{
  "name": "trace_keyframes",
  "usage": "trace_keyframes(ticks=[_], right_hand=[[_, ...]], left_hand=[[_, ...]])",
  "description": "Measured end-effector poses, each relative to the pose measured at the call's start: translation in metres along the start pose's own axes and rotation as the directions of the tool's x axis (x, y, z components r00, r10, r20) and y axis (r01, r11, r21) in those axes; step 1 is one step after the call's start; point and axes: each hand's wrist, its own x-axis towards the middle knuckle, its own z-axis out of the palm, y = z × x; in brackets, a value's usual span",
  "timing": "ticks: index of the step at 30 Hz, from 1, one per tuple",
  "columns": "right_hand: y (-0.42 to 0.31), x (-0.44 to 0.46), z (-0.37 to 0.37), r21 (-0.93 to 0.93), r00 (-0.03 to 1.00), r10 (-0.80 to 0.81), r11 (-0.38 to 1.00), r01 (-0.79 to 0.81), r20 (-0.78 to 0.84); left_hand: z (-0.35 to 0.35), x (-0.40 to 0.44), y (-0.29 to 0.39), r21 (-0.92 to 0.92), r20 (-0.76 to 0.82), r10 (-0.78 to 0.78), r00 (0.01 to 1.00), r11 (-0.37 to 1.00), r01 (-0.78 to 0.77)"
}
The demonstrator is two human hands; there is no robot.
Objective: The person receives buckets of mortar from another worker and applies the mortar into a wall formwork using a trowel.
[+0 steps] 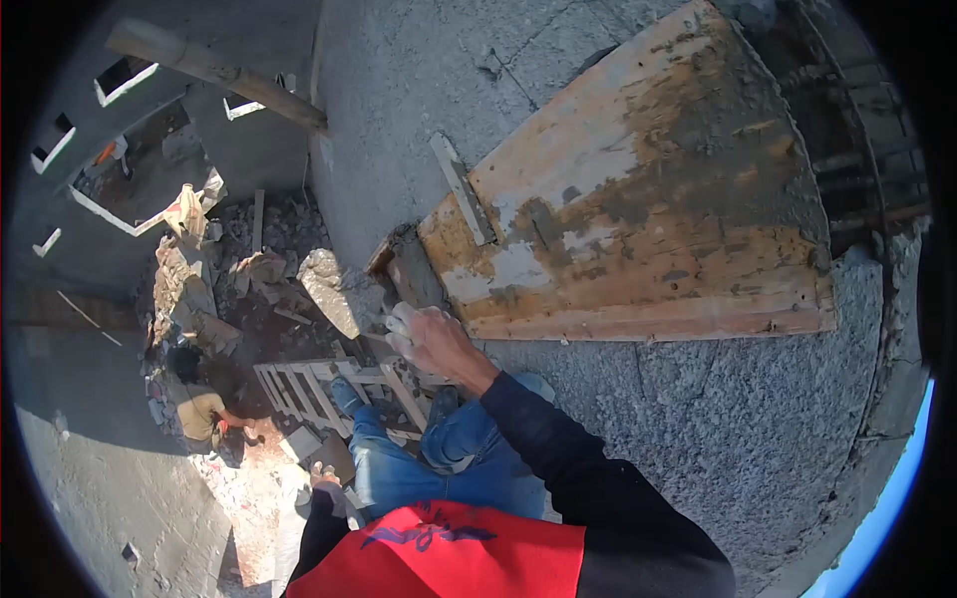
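Observation:
My right hand (429, 342), dusted with pale mortar, is closed around the handle end of what looks like a trowel (331, 291). Its wedge-shaped blade is caked with grey mortar and points to the left. Just beyond the hand, a rough wooden piece (414, 269) meets the corner of a large mortar-smeared plywood board (638, 209) against the grey wall. A narrow wood strip (462, 189) lies over the board's left edge. Low beside my leg, my left hand (324, 473) has its fingers curled near a grey block (334, 456); what it grips is hidden.
Under my feet is a slatted wooden frame (309, 394), high above a rubble-covered floor (264, 289). Down at the left a person (204, 409) crouches by the debris. A round wooden pole (214, 72) juts across the upper left. Rough plaster wall (688, 439) borders my right side.

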Motion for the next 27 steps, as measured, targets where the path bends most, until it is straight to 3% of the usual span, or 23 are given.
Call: trace_keyframes(ticks=[1, 2, 4, 6, 8, 10, 11, 12, 13, 14, 16, 18, 19, 20, 21, 22, 23, 24, 25, 26, 27], right_hand=[[-0.019, -0.019, -0.039, 0.062, 0.992, -0.113, 0.992, 0.11, 0.051], [-0.035, -0.039, -0.074, 0.13, 0.964, -0.242, 0.965, 0.227, 0.112], [-0.072, -0.095, -0.144, -0.018, 0.815, -0.571, 0.82, 0.573, -0.096], [-0.104, -0.146, -0.213, 0.042, 0.792, -0.608, 0.791, 0.61, -0.053], [-0.13, -0.199, -0.278, 0.113, 0.893, -0.448, 0.886, 0.45, -0.046], [-0.135, -0.24, -0.321, 0.288, 0.958, -0.155, 0.931, 0.223, -0.24], [-0.124, -0.247, -0.334, 0.287, 0.904, -0.078, 0.934, 0.214, -0.421], [-0.112, -0.258, -0.344, 0.198, 0.869, -0.056, 0.965, 0.174, -0.491], [-0.107, -0.265, -0.35, 0.102, 0.827, -0.043, 0.987, 0.121, -0.561], [-0.111, -0.27, -0.342, 0.11, 0.823, -0.043, 0.986, 0.126, -0.566], [-0.121, -0.284, -0.32, 0.376, 0.784, 0.133, 0.917, 0.136, -0.606], [-0.103, -0.275, -0.289, 0.4, 0.778, 0.169, 0.91, 0.114, -0.605], [-0.094, -0.265, -0.267, 0.427, 0.777, 0.196, 0.899, 0.102, -0.598], [-0.082, -0.253, -0.243, 0.453, 0.791, 0.221, 0.888, 0.079, -0.57], [-0.065, -0.236, -0.211, 0.498, 0.828, 0.258, 0.867, 0.029, -0.497], [-0.043, -0.216, -0.173, 0.537, 0.872, 0.291, 0.843, -0.04, -0.393], [-0.021, -0.198, -0.128, 0.433, 0.899, 0.316, 0.886, -0.166, -0.302], [0.002, -0.18, -0.081, 0.295, 0.922, 0.314, 0.924, -0.242, -0.227], [0.019, -0.164, -0.035, 0.213, 0.943, 0.277, 0.948, -0.237, -0.184], [0.032, -0.15, 0.007, 0.14, 0.956, 0.239, 0.966, -0.217, -0.169], [0.041, -0.141, 0.042, 0.179, 0.961, 0.268, 0.951, -0.252, -0.07]], left_hand=[[0.002, 0.013, 0.003, -0.209, 0.09, 0.061, 0.994, 0.977, -0.041], [0.008, 0.013, 0.02, -0.138, 0.079, 0.103, 0.992, 0.986, -0.091], [0.026, 0.015, 0.053, 0.135, 0.028, 0.187, 0.982, 0.973, -0.189], [0.04, 0.018, 0.079, 0.376, 0.027, 0.283, 0.959, 0.886, -0.271], [0.066, 0.025, 0.107, 0.5, 0.083, 0.365, 0.927, 0.79, -0.355], [0.08, 0.004, 0.139, 0.454, 0.113, 0.415, 0.903, 0.787, -0.419], [0.092, 0.011, 0.145, 0.532, 0.145, 0.531, 0.835, 0.669, -0.519], [0.099, 0.021, 0.15, 0.5, 0.15, 0.582, 0.799, 0.653, -0.569], [0.113, 0.0, 0.16, 0.317, 0.153, 0.448, 0.881, 0.822, -0.473], [0.125, -0.006, 0.168, 0.182, 0.191, 0.384, 0.903, 0.89, -0.418], [0.146, -0.003, 0.177, -0.079, 0.264, 0.25, 0.932, 0.968, -0.237], [0.143, -0.012, 0.162, 0.143, 0.214, 0.361, 0.908, 0.908, -0.394], [0.145, 0.002, 0.159, 0.372, 0.193, 0.355, 0.915, 0.836, -0.403], [0.139, 0.014, 0.15, 0.389, 0.207, 0.347, 0.915, 0.829, -0.402], [0.14, 0.001, 0.15, 0.54, 0.153, 0.383, 0.911, 0.739, -0.402], [0.14, 0.066, 0.107, 0.487, 0.153, 0.503, 0.85, 0.711, -0.508], [0.122, 0.045, 0.104, 0.435, 0.133, 0.532, 0.836, 0.727, -0.532], [0.123, -0.036, 0.135, 0.33, 0.114, 0.362, 0.925, 0.864, -0.38], [0.103, -0.022, 0.123, 0.488, 0.123, 0.377, 0.918, 0.782, -0.387], [0.088, -0.023, 0.115, 0.428, 0.167, 0.378, 0.911, 0.804, -0.412], [0.08, -0.074, 0.142, 0.112, 0.18, 0.184, 0.966, 0.972, -0.206]])
